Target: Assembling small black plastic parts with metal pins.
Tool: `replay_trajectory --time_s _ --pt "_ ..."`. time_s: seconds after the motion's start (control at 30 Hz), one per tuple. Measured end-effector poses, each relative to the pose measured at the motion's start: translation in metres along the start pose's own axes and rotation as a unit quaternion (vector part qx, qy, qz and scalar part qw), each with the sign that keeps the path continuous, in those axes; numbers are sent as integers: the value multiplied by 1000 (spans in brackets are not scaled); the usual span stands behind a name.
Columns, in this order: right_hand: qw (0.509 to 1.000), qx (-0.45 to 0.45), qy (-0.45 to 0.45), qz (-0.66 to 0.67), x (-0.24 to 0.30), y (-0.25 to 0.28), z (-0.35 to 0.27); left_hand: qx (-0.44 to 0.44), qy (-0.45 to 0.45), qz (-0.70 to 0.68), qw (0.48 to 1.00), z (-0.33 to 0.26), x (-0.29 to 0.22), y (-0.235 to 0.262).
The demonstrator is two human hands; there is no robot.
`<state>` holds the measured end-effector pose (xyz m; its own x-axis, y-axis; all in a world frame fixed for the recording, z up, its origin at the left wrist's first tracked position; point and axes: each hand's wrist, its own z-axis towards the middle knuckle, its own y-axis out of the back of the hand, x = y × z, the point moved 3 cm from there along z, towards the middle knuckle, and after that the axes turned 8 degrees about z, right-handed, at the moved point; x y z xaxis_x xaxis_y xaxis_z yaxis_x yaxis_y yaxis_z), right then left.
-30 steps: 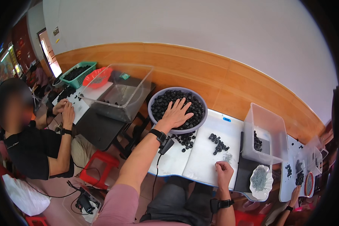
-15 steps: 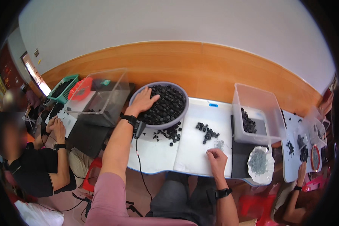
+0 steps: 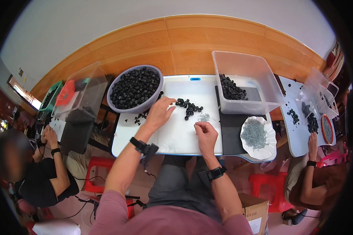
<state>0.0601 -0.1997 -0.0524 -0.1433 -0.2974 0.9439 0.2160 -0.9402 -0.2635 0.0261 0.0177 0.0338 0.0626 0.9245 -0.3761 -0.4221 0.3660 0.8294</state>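
Note:
My left hand (image 3: 160, 112) hovers over the white table at the left edge of a loose pile of small black round caps (image 3: 189, 109). Its thumb and forefinger are apart, and I see nothing held between them. To the right, my right hand (image 3: 206, 137) is closed in a pinch above the table. Whatever its fingertips may hold is too small to make out. Just beyond those fingertips lies a little heap of thin greyish pins (image 3: 203, 117). A grey-purple basin (image 3: 161, 84) full of black caps stands at the back left.
A clear plastic bin (image 3: 251, 106) with black caps stands at the back right. In front of it, a white scalloped dish (image 3: 271, 137) of greyish pins rests on a black mat (image 3: 232, 135). Co-workers sit on both sides, beside red stools (image 3: 268, 184).
My left hand has left the basin and come right and nearer, to the cap pile. My right hand stays pinched near the pins. The whole view has shifted.

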Motion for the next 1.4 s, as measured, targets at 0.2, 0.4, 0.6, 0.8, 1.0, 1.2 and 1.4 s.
replay_trajectory --time_s 0.2,0.4,0.6,0.8,1.0,1.2,1.4 --pt "999 31 8 -19 7 -3 -2 -38 81 41 995 -1 13 -52" --pt "998 56 -3 -37 8 -6 0 -19 146 20 989 0 24 -54" --pt "997 56 -2 -44 5 -4 4 -55 86 36 994 -19 7 -52" --pt "998 45 -5 -42 3 -3 1 -68 79 24 994 -7 10 -53" --pt "999 13 -3 -36 4 -2 -2 -42 123 -20 991 -7 22 -55" --pt "999 -43 14 20 15 6 2 -234 54 -22 971 -37 -18 -34" --pt "998 -42 17 42 16 8 12 -139 204 -279 928 -64 -13 -53"
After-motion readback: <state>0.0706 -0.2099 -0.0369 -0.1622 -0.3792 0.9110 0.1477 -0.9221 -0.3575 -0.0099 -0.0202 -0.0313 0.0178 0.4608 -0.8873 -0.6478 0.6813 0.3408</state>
